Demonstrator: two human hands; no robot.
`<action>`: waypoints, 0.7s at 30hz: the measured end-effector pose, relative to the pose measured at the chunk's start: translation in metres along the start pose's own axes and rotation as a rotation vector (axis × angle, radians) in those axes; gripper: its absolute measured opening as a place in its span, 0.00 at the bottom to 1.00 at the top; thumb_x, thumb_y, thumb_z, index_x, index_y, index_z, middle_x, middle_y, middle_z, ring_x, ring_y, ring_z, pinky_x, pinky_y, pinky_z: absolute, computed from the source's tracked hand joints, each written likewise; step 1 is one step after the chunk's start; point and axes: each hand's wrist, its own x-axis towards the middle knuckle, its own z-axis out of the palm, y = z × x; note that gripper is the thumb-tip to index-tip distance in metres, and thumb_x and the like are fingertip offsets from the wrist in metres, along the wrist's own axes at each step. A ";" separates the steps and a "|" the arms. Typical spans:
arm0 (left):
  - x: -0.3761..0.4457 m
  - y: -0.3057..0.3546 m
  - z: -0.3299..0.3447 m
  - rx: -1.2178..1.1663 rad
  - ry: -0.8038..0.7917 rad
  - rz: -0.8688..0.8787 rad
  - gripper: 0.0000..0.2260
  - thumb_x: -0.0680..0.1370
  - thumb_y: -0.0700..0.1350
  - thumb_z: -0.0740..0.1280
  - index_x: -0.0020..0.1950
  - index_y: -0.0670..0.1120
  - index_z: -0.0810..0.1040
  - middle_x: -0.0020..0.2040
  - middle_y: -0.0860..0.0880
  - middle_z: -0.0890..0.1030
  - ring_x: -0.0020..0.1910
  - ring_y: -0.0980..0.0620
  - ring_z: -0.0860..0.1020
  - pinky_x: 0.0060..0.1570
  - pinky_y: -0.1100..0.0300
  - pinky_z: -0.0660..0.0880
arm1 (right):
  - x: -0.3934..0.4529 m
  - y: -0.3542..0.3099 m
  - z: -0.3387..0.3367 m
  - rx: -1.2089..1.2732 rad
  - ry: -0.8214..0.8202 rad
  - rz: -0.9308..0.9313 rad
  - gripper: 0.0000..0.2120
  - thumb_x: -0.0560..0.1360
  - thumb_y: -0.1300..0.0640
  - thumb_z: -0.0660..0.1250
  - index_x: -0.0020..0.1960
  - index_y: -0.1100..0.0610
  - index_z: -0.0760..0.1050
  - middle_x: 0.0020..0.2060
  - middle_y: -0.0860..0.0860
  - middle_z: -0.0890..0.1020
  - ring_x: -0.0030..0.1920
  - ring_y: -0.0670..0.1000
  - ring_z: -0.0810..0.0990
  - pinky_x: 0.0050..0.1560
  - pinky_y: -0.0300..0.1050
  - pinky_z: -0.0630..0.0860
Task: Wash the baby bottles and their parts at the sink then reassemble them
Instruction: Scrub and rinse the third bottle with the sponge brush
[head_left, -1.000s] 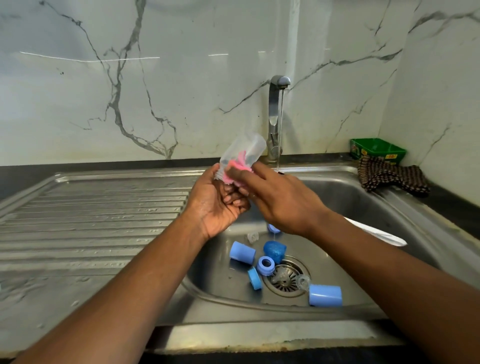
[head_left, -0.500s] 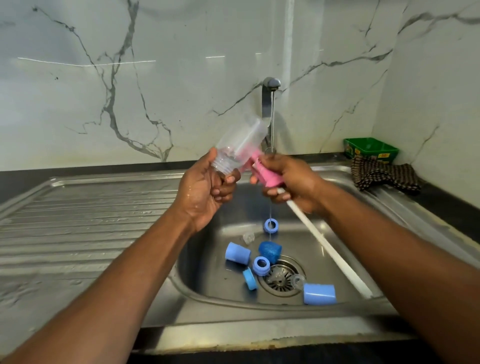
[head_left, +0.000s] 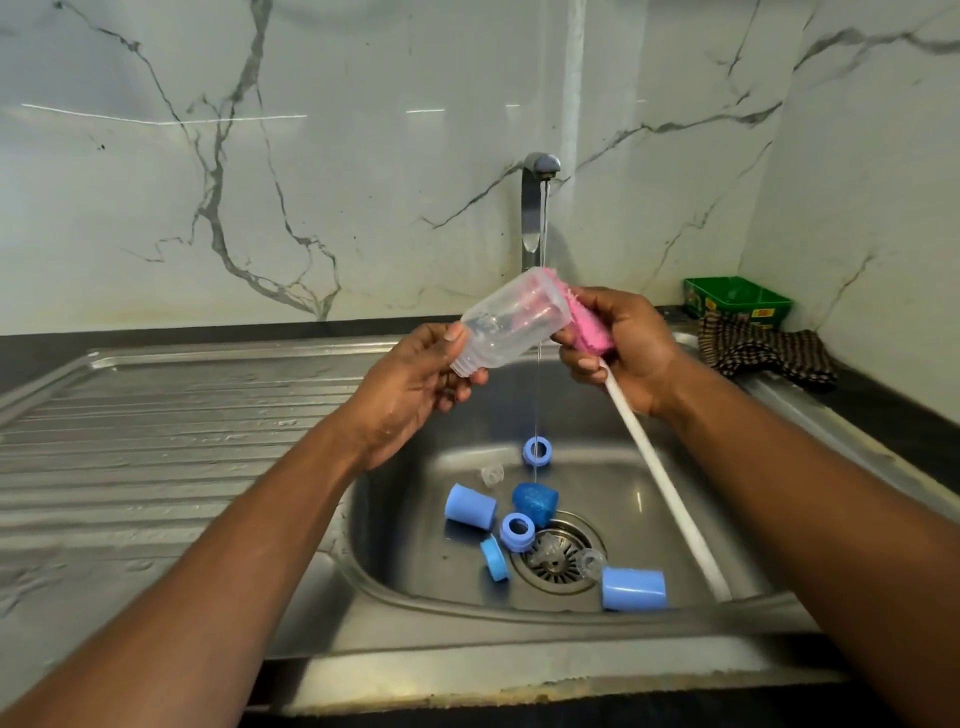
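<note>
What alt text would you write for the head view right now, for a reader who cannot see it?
Over a steel sink, the left hand holds a clear plastic baby bottle by its neck while the right hand holds a pink sponge brush against its base. A thin stream runs from the tap onto blue caps and rings in the basin.

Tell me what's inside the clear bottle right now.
The clear bottle looks empty; pink shows through its wall from the sponge brush held behind its base by the right hand. Its mouth is hidden by the left hand.

Hands (head_left: 415, 384) hold clear bottle (head_left: 511, 325) and pink brush (head_left: 584, 325) (tap (head_left: 535, 208) running).
</note>
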 end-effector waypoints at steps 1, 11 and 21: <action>-0.001 -0.001 0.000 0.047 0.036 0.002 0.18 0.78 0.52 0.65 0.61 0.41 0.71 0.41 0.46 0.82 0.35 0.53 0.74 0.37 0.62 0.69 | -0.001 -0.001 -0.002 -0.072 0.034 -0.051 0.10 0.82 0.57 0.54 0.51 0.62 0.70 0.30 0.55 0.73 0.21 0.48 0.64 0.19 0.37 0.58; -0.004 -0.010 0.000 0.873 0.244 0.445 0.17 0.72 0.48 0.77 0.54 0.45 0.75 0.46 0.51 0.82 0.43 0.53 0.80 0.44 0.54 0.78 | -0.030 0.034 0.036 -1.315 -0.034 -0.661 0.10 0.81 0.48 0.62 0.61 0.46 0.74 0.46 0.47 0.83 0.42 0.48 0.79 0.40 0.46 0.75; 0.000 -0.010 0.005 1.197 0.159 0.667 0.18 0.69 0.37 0.77 0.53 0.49 0.74 0.50 0.47 0.76 0.47 0.44 0.77 0.39 0.45 0.78 | -0.021 0.032 0.031 -1.245 -0.007 -0.661 0.14 0.83 0.49 0.60 0.66 0.49 0.75 0.54 0.48 0.83 0.49 0.46 0.80 0.48 0.42 0.75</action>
